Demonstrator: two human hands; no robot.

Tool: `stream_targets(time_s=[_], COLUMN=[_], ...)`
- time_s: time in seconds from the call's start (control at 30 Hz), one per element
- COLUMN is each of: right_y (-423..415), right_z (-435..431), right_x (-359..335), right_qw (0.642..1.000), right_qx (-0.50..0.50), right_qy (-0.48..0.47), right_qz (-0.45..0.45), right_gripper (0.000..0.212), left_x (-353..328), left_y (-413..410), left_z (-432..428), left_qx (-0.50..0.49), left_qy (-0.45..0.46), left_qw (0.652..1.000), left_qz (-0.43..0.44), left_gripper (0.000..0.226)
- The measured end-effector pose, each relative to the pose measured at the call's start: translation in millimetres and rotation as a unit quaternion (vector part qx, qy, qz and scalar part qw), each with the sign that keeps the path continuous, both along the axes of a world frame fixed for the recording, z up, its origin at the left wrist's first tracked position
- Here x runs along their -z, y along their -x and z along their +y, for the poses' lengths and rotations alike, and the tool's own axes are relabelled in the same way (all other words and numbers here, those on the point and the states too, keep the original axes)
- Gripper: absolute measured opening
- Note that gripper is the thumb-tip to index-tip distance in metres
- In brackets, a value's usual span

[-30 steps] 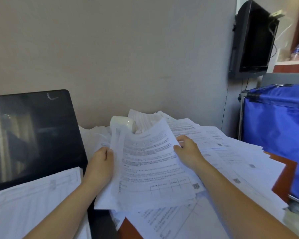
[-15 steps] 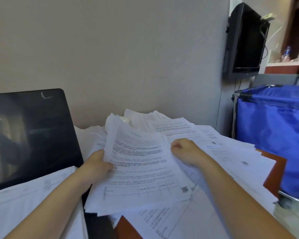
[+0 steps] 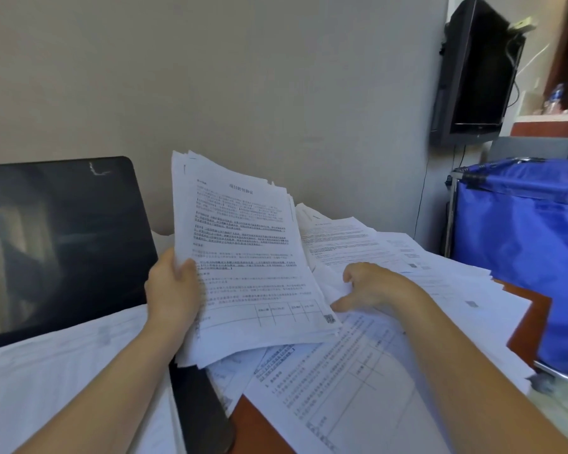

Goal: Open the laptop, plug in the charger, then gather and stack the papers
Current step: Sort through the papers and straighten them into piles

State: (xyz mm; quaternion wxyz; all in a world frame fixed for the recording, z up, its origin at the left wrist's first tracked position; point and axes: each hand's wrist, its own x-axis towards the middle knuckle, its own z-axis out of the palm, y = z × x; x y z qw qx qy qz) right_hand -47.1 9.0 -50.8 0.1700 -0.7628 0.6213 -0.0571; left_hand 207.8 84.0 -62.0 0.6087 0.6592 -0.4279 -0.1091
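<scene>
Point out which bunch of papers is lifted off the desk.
The bunch in the left hand, papers tilted up beside the laptop; all others lie flat.

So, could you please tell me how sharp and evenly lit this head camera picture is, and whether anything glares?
Head view: the held stack of papers is fairly sharp at its heading, though the small print stays unreadable; the lower right sheets smear; the laptop screen is dark with dull reflections; wide-angle bending curves the wall-mounted monitor; lighting is soft with a bluish cast.

Dim cool indoor light, soft overall, wide-angle bend at edges, faint glare on laptop screen [image 3: 56, 244]
</scene>
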Motion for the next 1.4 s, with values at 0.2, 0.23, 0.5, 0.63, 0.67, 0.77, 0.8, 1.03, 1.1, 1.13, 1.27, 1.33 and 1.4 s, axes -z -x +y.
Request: stream_targets(time_s=[0.2, 0.23, 0.5, 0.63, 0.67, 0.77, 0.8, 1.03, 1.1, 1.13, 1.27, 1.33, 1.4], right_y=[-4.0, -2.5, 29.5, 38.0, 38.1, 38.4, 38.5, 41.0, 41.3, 41.4, 41.7, 40.7, 36.6], right_z=[-1.2, -2.1, -44.2, -47.5, -48.1, -49.6, -50.9, -52.6, -52.3, -52.0, -47.4, -47.6, -49.4], right_x=[0.6, 1.2, 17.8, 17.0, 18.0, 22.7, 23.6, 22.0, 20.4, 19.7, 17.7, 17.9, 17.4], right_qw=[0.998, 0.996, 0.962, 0.89, 0.864, 0.782, 0.757, 0.637, 0.612, 0.599, 0.56, 0.573, 0.628], right_qx=[-0.034, -0.044, 0.152, 0.274, 0.288, 0.319, 0.329, 0.393, 0.41, 0.417, 0.419, 0.403, 0.367], right_qy=[-0.041, -0.052, 0.113, 0.198, 0.215, 0.257, 0.268, 0.317, 0.315, 0.313, 0.292, 0.26, 0.207], right_qz=[-0.035, -0.057, -0.195, -0.305, -0.352, -0.47, -0.498, -0.582, -0.598, -0.608, -0.652, -0.664, -0.654], right_gripper=[0.028, 0.037, 0.026, 0.021, 0.023, 0.027, 0.027, 0.029, 0.029, 0.029, 0.029, 0.027, 0.022], left_x=[0.9, 0.6, 2.4, 2.6, 2.8, 4.7, 5.3, 6.1, 6.3, 6.2, 6.5, 6.4, 6.3], left_y=[0.4, 0.6, -1.7, -0.6, -0.2, 2.5, 2.7, 0.0, -0.4, -0.7, -3.2, -2.6, -0.8], left_z=[2.0, 2.5, 1.8, 2.3, 2.6, 3.9, 3.8, 2.5, 1.4, 1.2, 0.8, 1.4, 0.9], left_qx=[0.0, -0.001, 0.002, 0.023, 0.032, 0.057, 0.059, 0.036, 0.03, 0.025, 0.017, 0.023, 0.035], left_qy=[0.027, 0.033, 0.022, 0.008, 0.002, -0.019, -0.027, -0.077, -0.086, -0.088, -0.09, -0.092, -0.107], left_qw=[0.999, 0.999, 0.998, 0.997, 0.997, 0.997, 0.997, 0.996, 0.996, 0.995, 0.995, 0.995, 0.993], left_qz=[0.035, 0.043, 0.062, 0.066, 0.066, 0.048, 0.04, 0.025, 0.027, 0.031, 0.041, 0.04, 0.035], left_gripper=[0.022, 0.022, 0.021, 0.016, 0.016, 0.018, 0.02, 0.027, 0.025, 0.023, 0.021, 0.022, 0.02])
